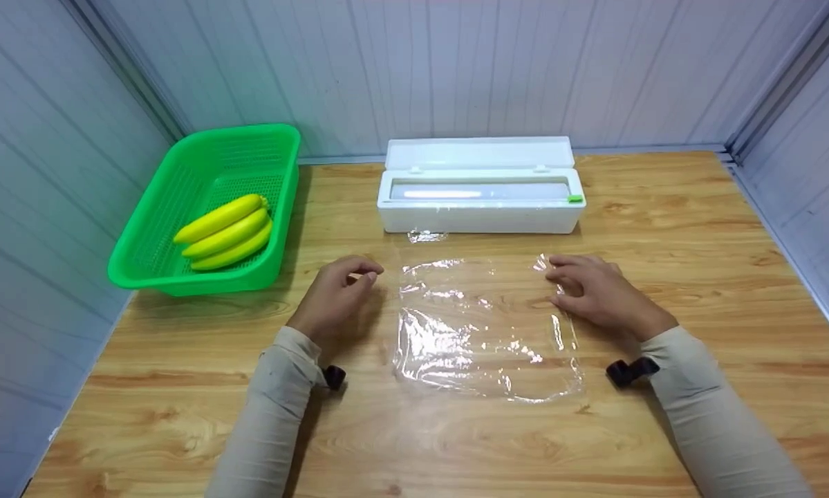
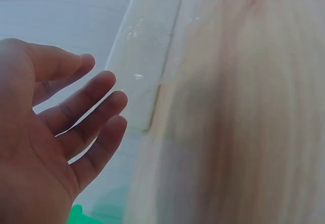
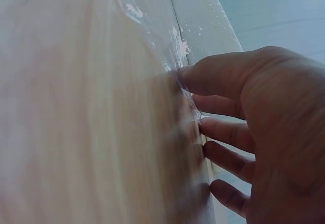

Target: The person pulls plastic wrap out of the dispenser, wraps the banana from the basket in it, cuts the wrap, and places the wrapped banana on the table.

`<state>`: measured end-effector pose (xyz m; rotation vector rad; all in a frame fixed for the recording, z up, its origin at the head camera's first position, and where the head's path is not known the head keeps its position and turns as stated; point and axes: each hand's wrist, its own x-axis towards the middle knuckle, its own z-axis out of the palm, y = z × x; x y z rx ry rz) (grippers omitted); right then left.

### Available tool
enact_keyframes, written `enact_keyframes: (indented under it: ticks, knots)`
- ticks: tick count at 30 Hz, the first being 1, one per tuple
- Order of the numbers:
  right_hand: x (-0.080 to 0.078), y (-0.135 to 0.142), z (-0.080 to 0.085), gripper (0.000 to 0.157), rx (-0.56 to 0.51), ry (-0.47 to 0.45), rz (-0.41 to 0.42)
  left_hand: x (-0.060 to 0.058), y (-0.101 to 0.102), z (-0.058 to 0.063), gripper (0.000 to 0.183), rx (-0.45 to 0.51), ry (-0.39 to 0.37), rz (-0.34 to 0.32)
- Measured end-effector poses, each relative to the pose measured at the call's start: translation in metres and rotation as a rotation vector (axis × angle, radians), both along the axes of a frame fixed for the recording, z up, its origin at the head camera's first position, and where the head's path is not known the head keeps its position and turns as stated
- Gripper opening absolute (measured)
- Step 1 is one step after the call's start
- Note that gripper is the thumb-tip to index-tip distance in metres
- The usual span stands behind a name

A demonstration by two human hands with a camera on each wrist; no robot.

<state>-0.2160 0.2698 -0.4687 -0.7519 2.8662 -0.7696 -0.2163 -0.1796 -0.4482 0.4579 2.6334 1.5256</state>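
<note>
A clear sheet of cling film (image 1: 442, 339) lies crinkled on the wooden table, glinting in the light. Behind it stands a white cling film dispenser box (image 1: 483, 220) with its lid raised and a green slider (image 1: 574, 198) at the right end. Left of the film, my left hand (image 1: 338, 294) is held apart from it; the fingers are loosely bent with nothing between them. My right hand (image 1: 597, 290) is at the film's upper right edge, its fingertips touching it. In the right wrist view the thumb (image 3: 195, 76) meets the film edge while the other fingers are spread.
A green plastic basket (image 1: 286, 207) holding several yellow bananas (image 1: 227, 232) stands at the back left. White panel walls (image 1: 455, 69) close off the back and sides of the table (image 1: 455, 449). Both wrists carry small black cameras (image 1: 334, 377).
</note>
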Motion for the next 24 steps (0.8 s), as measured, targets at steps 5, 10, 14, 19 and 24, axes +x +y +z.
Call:
enact_keyframes:
  ticks: [5, 10, 14, 19, 24]
  knots:
    - [0.000, 0.000, 0.001, 0.043, 0.009, -0.019, -0.003, 0.001, -0.008, 0.006, 0.020, -0.008, 0.021, 0.066]
    - [0.000, 0.000, 0.001, 0.043, 0.003, -0.010, -0.004, 0.001, -0.014, 0.010, 0.017, 0.016, 0.127, 0.118]
    - [0.000, 0.001, 0.000, 0.043, -0.004, 0.005, -0.003, -0.001, -0.018, 0.012, 0.014, 0.055, 0.203, 0.141]
    - [0.000, 0.001, -0.001, 0.043, -0.008, 0.023, 0.000, -0.001, -0.023, 0.013, 0.012, 0.059, 0.257, 0.159]
    - [-0.001, 0.000, 0.000, 0.042, -0.008, 0.021, 0.015, 0.000, -0.026, 0.014, 0.013, 0.046, 0.296, 0.169]
